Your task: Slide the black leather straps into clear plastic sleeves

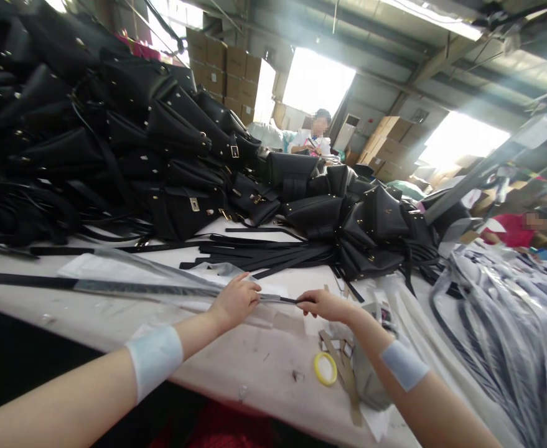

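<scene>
A long black strap (30, 281) lies across the table, and much of its length is inside a clear plastic sleeve (147, 288). My left hand (236, 302) is closed over the sleeved strap, fingers curled; its palm side is hidden. To the right, my right hand (327, 305) pinches the strap's narrow bare end, which sticks out of the sleeve. Just beyond my hands lies a bundle of loose black straps (273, 252).
Black handbags (180, 134) are heaped along the far side. A yellow tape roll (325, 369) lies near my right forearm. Plastic-sleeved straps (501, 336) pile up at the right. One person (313, 140) is behind the heap, another (511, 229) at far right.
</scene>
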`<control>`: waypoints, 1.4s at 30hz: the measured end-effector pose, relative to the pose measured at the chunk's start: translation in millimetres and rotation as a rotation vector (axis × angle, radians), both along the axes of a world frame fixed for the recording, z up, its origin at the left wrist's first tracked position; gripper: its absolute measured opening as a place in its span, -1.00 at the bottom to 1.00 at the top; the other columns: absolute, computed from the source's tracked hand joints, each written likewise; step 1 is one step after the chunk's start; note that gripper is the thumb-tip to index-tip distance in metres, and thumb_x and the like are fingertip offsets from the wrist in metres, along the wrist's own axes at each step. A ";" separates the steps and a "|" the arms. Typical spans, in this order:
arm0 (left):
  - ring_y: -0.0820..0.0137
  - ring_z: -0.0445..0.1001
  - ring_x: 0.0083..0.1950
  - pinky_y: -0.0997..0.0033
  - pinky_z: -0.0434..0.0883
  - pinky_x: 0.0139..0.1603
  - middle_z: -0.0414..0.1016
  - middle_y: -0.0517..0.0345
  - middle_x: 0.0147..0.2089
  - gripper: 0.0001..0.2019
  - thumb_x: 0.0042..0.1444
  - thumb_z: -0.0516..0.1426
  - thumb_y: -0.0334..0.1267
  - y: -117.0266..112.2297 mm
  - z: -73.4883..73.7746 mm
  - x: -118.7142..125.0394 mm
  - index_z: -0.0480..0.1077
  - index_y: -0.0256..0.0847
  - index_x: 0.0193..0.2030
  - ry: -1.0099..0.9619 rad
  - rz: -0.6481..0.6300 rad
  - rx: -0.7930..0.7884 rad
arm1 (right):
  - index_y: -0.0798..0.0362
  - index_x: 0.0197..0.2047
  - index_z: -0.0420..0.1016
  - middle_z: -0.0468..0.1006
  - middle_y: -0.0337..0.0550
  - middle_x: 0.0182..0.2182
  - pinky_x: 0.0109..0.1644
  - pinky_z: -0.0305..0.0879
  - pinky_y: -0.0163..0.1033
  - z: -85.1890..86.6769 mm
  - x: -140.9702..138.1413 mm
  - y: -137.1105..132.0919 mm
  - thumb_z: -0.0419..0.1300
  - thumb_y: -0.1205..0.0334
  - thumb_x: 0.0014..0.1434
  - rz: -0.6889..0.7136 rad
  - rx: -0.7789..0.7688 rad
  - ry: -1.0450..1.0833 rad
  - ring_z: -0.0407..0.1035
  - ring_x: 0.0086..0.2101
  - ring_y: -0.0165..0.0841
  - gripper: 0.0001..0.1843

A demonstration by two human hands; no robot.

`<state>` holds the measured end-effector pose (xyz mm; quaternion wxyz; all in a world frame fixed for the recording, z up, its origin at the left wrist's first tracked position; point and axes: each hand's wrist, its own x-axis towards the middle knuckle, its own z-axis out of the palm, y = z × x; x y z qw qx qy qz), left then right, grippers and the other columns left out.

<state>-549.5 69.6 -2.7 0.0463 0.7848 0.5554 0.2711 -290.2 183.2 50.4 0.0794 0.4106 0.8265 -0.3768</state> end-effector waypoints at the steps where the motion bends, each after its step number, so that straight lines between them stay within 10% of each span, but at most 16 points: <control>1: 0.22 0.58 -0.07 -0.09 0.21 0.36 0.66 0.02 -0.11 -0.76 0.16 0.12 -0.47 -1.7 -0.5 -0.6 0.60 -0.19 -0.37 0.009 0.017 -0.008 | 0.10 -0.12 0.57 0.63 -0.12 -0.34 -0.37 0.29 -0.31 -0.3 -0.1 -1.7 0.13 0.04 0.25 0.006 0.015 -0.010 0.42 -0.44 -0.40 -0.67; 5: 0.22 0.59 -0.20 -0.04 0.23 0.33 0.65 0.01 -0.33 -0.77 0.12 0.14 -0.49 -6.3 -2.1 -1.8 0.60 -0.21 -0.44 0.047 0.090 -0.051 | 0.09 -0.08 0.57 0.64 0.00 -0.20 -0.11 0.39 -0.15 -3.2 -7.3 -9.2 0.15 -0.03 0.20 0.080 0.173 -0.070 0.54 -0.22 -0.20 -0.60; 9: 0.24 0.59 -0.16 0.09 0.23 0.34 0.64 -0.02 -0.30 -0.80 0.16 0.14 -0.44 -5.9 1.7 3.3 0.60 -0.21 -0.37 0.045 0.097 -0.053 | 0.11 0.29 0.30 0.39 0.18 0.21 0.25 0.19 0.02 -9.8 -40.1 -24.0 0.40 0.02 -0.10 0.218 0.530 -0.052 0.29 0.19 0.03 -0.10; 15: 0.14 0.42 0.21 0.07 0.14 0.42 0.50 -0.18 0.13 -0.53 0.12 0.23 -0.20 -17.1 20.0 -1.3 0.36 -0.29 0.16 -0.012 0.164 0.040 | 0.02 -0.04 0.54 0.66 0.02 -0.18 -0.08 0.33 -0.11 9.3 -101.6 -40.6 0.04 0.35 0.20 0.305 0.581 -0.123 0.53 -0.14 -0.08 -0.67; 18: 0.06 0.36 0.26 -0.03 0.05 0.46 0.42 -0.25 0.21 -0.22 -0.03 0.30 -0.19 -31.7 24.8 -34.5 0.16 -0.36 0.32 0.063 0.324 0.101 | -0.05 -0.03 0.54 0.65 -0.06 -0.10 -0.05 0.34 -0.13 36.3 -101.3 -38.0 0.06 0.39 0.12 0.317 0.630 -0.025 0.52 -0.08 -0.11 -0.61; 26: 0.15 0.57 -0.10 -0.03 0.27 0.26 0.63 -0.04 -0.21 -0.71 -0.04 0.07 -0.46 -85.2 47.9 -183.1 0.54 -0.21 -0.20 0.175 0.596 0.140 | -0.03 0.03 0.52 0.63 -0.04 -0.09 0.02 0.38 -0.07 97.9 -16.4 -11.1 0.08 0.32 0.12 0.263 1.056 0.079 0.50 -0.09 -0.11 -0.59; 29: 0.09 0.55 -0.07 0.00 0.30 0.17 0.61 -0.14 -0.13 -0.67 0.05 0.03 -0.44 -87.8 69.9 -208.4 0.53 -0.29 -0.09 0.183 0.657 0.196 | 0.00 0.00 0.53 0.63 -0.02 -0.12 -0.02 0.37 -0.09 107.0 8.4 11.6 0.08 0.29 0.17 0.244 1.121 -0.030 0.51 -0.13 -0.11 -0.65; 34: 0.00 0.52 -0.07 0.01 0.31 0.05 0.57 -0.21 -0.10 -0.61 0.23 -0.01 -0.37 -62.5 78.0 -182.8 0.43 -0.37 0.14 0.407 0.587 0.084 | 0.00 -0.09 0.56 0.64 -0.02 -0.17 -0.09 0.34 -0.17 91.4 26.1 46.6 0.08 0.28 0.25 0.150 0.978 -0.361 0.53 -0.15 -0.14 -0.74; 42: 0.01 0.51 0.01 0.15 0.40 0.04 0.56 -0.20 -0.03 -0.54 0.04 0.30 -0.09 -33.1 -1.4 -93.3 0.50 -0.32 0.03 0.382 0.235 -0.200 | 0.21 0.00 0.56 0.61 0.22 -0.10 -0.04 0.35 -0.12 24.0 32.4 55.8 0.39 0.43 -0.14 0.009 0.702 -0.662 0.51 -0.08 -0.01 -0.45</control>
